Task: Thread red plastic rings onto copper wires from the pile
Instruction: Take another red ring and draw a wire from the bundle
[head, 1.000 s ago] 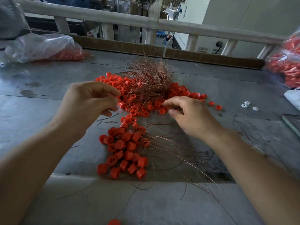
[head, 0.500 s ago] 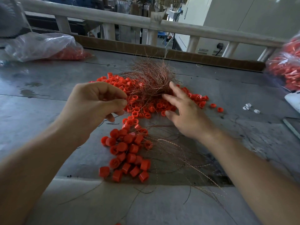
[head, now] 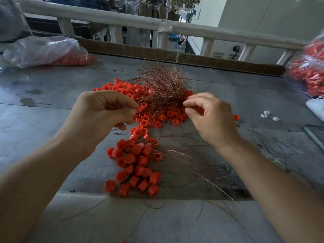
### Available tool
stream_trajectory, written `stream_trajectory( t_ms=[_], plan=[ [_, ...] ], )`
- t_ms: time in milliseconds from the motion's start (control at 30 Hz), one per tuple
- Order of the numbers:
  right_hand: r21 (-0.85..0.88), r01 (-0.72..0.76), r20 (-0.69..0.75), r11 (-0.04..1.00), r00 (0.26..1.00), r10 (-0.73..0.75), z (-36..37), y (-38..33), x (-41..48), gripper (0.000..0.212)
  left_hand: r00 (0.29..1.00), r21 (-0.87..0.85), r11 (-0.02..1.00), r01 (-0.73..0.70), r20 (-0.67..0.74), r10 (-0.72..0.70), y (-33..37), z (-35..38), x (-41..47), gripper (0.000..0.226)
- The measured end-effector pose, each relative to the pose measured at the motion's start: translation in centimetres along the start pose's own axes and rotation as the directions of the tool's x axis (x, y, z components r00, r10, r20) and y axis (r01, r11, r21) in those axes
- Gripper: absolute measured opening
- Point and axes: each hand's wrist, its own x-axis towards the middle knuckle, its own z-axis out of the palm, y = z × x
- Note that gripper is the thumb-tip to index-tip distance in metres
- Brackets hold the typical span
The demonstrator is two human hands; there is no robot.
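The left hand (head: 103, 116) is closed in a pinch, thumb against forefinger. What it pinches is too small to see. The right hand (head: 212, 120) is also curled, with its thumb and forefinger at the near right side of the bundle of copper wires (head: 163, 86). It seems to take one strand, but I cannot tell if it has it.

The bundle lies on the pile of red rings (head: 126, 88) in the middle of the table (head: 52, 120), toward the far edge. A second group of rings (head: 136, 165) lies closer to the near edge, with loose wires (head: 192, 165) spread to its right.

The strands look tangled, so a pull on one may drag the whole bundle and scatter rings. A thin wire may also bend at the tip, and then it will not enter the hole. The right forearm is above the loose wires and could sweep them over the near edge.
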Motion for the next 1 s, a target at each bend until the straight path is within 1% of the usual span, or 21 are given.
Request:
stream_trajectory(
  t_ms=[33, 167, 233, 333, 400, 500, 567, 800, 867, 933, 1000],
  plan=[
    [-0.012, 0.008, 0.019, 1.0, 1.0, -0.008, -0.01, 0.05, 0.04, 0.018, 1.0, 0.009, 1.0, -0.003, 0.003, 0.003, 0.0, 0.08, -0.01, 0.023],
    [-0.011, 0.106, 0.183, 0.994, 0.978, -0.103, 0.45, -0.21, -0.11, 0.034, 1.0, 0.024, 1.0, -0.004, 0.004, 0.004, -0.05, 0.23, -0.01, 0.024],
    [0.003, 0.113, 0.189, 0.994, 0.976, -0.111, 0.64, -0.54, -0.22, 0.037, 1.0, 0.023, 1.0, 0.0, 0.006, 0.0, -0.1, 0.18, -0.01, 0.023],
    [0.037, 0.075, 0.101, 0.996, 0.992, -0.079, 0.41, -0.68, -0.2, 0.031, 1.0, 0.016, 1.0, 0.009, 0.013, -0.009, -0.17, 0.15, 0.01, 0.022],
    [0.059, 0.071, 0.081, 0.996, 0.994, -0.075, 0.18, -0.67, -0.06, 0.031, 1.0, 0.009, 1.0, 0.016, 0.012, -0.016, -0.22, 0.15, 0.06, 0.021],
    [0.079, 0.092, 0.193, 0.993, 0.975, -0.106, 0.39, -0.8, -0.17, 0.04, 1.0, 0.003, 1.0, 0.015, 0.022, -0.015, -0.24, 0.11, 0.07, 0.022],
    [0.07, 0.093, 0.219, 0.993, 0.97, -0.106, 0.64, -0.8, -0.33, 0.041, 1.0, 0.001, 1.0, 0.012, 0.023, -0.013, -0.23, 0.08, 0.04, 0.022],
    [0.117, 0.083, 0.011, 0.99, 0.996, -0.085, 0.11, -0.82, -0.49, 0.023, 0.999, 0.017, 1.0, 0.012, 0.029, -0.013, -0.26, 0.09, 0.03, 0.022],
    [0.102, 0.08, -0.018, 0.992, 0.997, -0.079, -0.16, -0.77, -0.42, 0.02, 0.999, 0.019, 1.0, 0.009, 0.033, -0.01, -0.26, 0.12, 0.01, 0.02],
    [0.072, 0.067, 0.044, 0.995, 0.997, -0.07, -0.23, -0.68, -0.22, 0.023, 0.999, 0.023, 1.0, 0.006, 0.035, -0.007, -0.25, 0.14, 0.0, 0.02],
    [0.02, 0.088, 0.191, 0.996, 0.977, -0.09, 0.13, -0.48, -0.2, 0.036, 0.999, 0.034, 0.999, 0.003, 0.037, -0.004, -0.24, 0.19, 0.01, 0.021]
  ],
)
